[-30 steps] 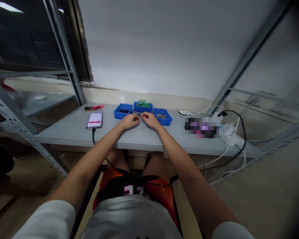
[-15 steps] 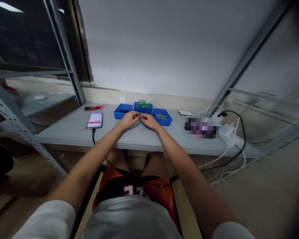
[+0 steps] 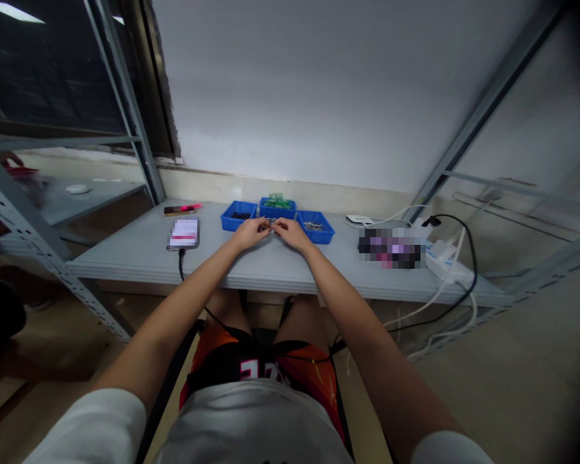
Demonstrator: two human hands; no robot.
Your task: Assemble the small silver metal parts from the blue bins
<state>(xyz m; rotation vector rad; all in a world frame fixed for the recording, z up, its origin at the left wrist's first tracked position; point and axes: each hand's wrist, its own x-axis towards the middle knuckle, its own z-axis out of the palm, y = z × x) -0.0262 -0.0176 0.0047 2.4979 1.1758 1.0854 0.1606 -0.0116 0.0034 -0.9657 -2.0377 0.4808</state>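
My left hand and my right hand meet over the front of the tabletop, their fingertips pinched close together. Something small lies between the fingers, too small to make out. Just beyond the hands are three blue bins. The left bin contains dark small parts, and green pieces fill the back bin. In the right bin, beside my right hand, lie shiny metal parts. A few metallic bits show behind the fingertips, partly hidden by them.
A phone with a cable lies left on the grey table, a pink-and-dark item behind it. To the right are a blurred-out device, a white power strip and loose cables. Metal shelf posts frame both sides.
Both hands stay in nearly the same place. The fingers of my right hand have shifted slightly against those of my left.
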